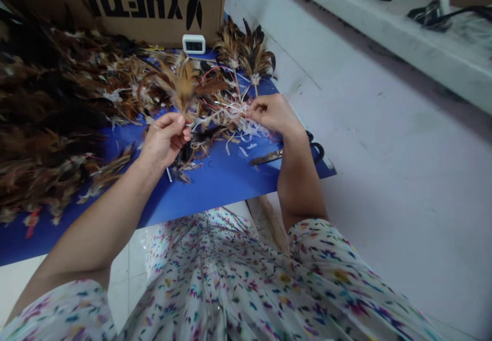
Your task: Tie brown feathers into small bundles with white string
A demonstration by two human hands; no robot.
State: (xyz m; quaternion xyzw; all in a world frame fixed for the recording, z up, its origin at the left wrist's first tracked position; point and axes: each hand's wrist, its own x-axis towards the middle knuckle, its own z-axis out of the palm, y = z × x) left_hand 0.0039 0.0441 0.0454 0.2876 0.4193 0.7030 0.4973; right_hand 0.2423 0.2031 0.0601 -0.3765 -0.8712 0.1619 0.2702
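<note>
Upright in my left hand [167,138] is a brown feather bunch [184,87], its base pinched between thumb and fingers. A thin white stick end shows below that hand. My right hand [271,111] has thumb and forefinger pinched together at the edge of a tangle of clear strips [240,118]; a pale strip seems to run from there towards the feather base. Scissors [269,157] with dark handles lie on the blue table [226,177], partly hidden under my right forearm.
Feather piles [49,125] cover the table's left side. Behind stand a cardboard box [154,7], a small white digital clock [194,44] and finished-looking feather bunches [255,56]. A pale wall [384,166] and a ledge [384,31] are on the right.
</note>
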